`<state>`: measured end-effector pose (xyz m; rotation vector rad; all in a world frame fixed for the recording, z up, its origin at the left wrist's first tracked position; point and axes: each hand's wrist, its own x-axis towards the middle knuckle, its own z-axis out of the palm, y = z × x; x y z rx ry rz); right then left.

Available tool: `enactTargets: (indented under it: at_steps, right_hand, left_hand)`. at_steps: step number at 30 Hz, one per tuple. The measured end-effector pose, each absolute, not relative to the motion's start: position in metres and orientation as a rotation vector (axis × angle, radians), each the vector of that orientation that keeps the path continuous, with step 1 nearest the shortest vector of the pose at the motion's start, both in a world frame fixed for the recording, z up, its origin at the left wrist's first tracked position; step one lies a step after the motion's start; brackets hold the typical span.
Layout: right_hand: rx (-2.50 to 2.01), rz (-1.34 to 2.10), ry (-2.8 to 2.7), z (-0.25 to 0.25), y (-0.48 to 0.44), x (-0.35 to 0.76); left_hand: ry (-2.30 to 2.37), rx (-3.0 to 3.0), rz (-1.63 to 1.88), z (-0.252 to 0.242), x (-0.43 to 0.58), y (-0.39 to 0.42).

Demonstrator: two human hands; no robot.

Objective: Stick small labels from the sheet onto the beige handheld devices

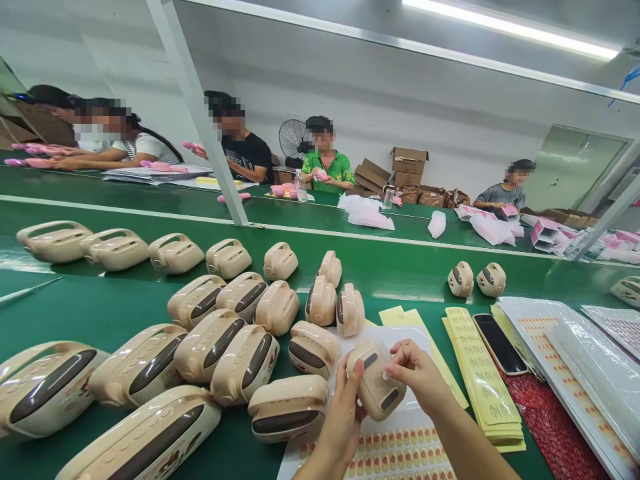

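Note:
My left hand (345, 407) is closed around a beige portable speaker (375, 393), its underside with two dark strips turned towards me. My right hand (415, 370) pinches thumb and finger together at that underside. A small whitish piece shows by the fingertips, too small to name. Below the held speaker lies a white sheet of small oval stickers (400, 460) in yellow and red. Just left of my hands, another beige speaker (289, 407) rests on the green bench, with its dark front panel facing me.
Several more beige speakers (150, 363) crowd the left. On the right lie yellow label strips (483, 380), a phone (500, 343), red bubble wrap (545, 420) and plastic-covered sticker sheets (585, 373). A metal post (200, 113) rises ahead. Across the bench, several people handle pink items.

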<state>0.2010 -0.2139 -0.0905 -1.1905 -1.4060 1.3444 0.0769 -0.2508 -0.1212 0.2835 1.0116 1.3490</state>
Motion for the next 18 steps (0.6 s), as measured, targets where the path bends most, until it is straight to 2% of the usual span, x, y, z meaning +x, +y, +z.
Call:
enactTargets:
  at_steps: [6, 13, 18]
  right_hand:
    - [-1.224, 1.183, -1.512, -0.091, -0.218, 0.199]
    - [-1.165, 0.789, -1.659, -0.092, -0.231, 0.193]
    - [-1.232, 0.796, -1.478, -0.101, -0.223, 0.211]
  left_hand:
    - [0.999, 0.301, 1.348, -0.122, 0.076, -0.251]
    - [0.980, 0.274, 1.360, -0.125, 0.077, -0.250]
    - [0.824, 0.100, 1.324, -0.127, 0.078, -0.251]
